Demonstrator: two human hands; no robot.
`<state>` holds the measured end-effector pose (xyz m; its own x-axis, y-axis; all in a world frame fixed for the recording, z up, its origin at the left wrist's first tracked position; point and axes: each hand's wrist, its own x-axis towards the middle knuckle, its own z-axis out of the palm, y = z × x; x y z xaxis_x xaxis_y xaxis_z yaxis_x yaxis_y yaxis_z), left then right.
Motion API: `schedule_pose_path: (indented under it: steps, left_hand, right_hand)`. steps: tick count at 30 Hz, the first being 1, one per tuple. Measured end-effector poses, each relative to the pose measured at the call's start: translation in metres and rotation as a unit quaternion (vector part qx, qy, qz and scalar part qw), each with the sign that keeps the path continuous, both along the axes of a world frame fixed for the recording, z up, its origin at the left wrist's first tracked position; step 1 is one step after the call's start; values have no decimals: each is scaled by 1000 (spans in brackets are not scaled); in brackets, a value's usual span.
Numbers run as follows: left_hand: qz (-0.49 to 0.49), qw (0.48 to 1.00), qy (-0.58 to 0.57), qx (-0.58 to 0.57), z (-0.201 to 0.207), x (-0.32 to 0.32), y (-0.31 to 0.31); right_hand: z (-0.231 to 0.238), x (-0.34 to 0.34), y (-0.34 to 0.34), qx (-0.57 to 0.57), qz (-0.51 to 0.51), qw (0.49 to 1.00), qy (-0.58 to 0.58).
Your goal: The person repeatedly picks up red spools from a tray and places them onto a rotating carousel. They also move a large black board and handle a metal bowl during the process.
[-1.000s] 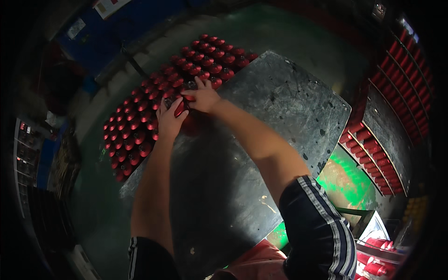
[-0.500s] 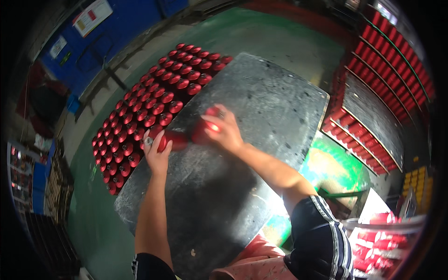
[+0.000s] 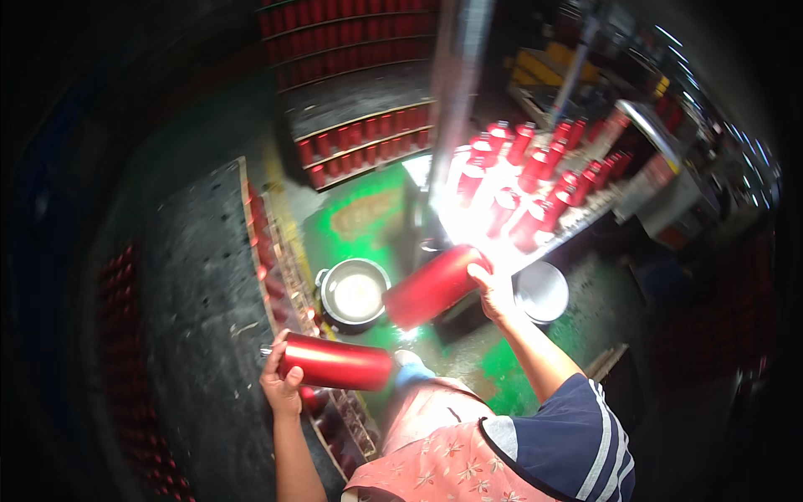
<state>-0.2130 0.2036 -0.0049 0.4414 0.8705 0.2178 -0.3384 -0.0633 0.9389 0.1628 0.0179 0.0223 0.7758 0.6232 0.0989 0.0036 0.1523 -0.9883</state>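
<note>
My left hand (image 3: 281,378) is wrapped round the neck end of a glossy red metal cylinder (image 3: 345,363), which lies nearly level beside the dark board (image 3: 196,293). A small metallic neck pokes out past my fingers. My right hand (image 3: 492,291) grips a second red cylinder (image 3: 428,289) by its upper right end; this one is tilted, its other end pointing down and left, and slightly blurred. The two cylinders are apart. Beyond the right one, several upright red cylinders (image 3: 535,171) with metallic necks stand on a brightly lit conveyor-like bench.
A two-handled metal pot (image 3: 355,293) sits on the green floor between the board and the bench. A pale round container (image 3: 541,293) is beside my right forearm. Tiered racks of red cylinders (image 3: 364,142) stand at the far side. A metal post (image 3: 452,109) rises before the bench.
My view has swung right, from the dark board and its neighbouring rows of red cylinders toward the lit bench. Both hands have carried a cylinder away from the board, the right one farther.
</note>
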Motion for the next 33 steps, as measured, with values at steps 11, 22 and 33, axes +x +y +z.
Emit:
schedule_pose_path:
  steps: [11,22,33]
  left_hand:
    - [-437,851,41,-288,-36,428,-213]
    - [-500,771,183,-349,-136,730,-338]
    - [-505,726,361,298,-86,823,-369]
  right_hand:
    - [-65,224,-302,181,-193,891,368]
    - [-215,434,-399,332,-71,702,626]
    - [-253,495,-410,338,-54,638,689]
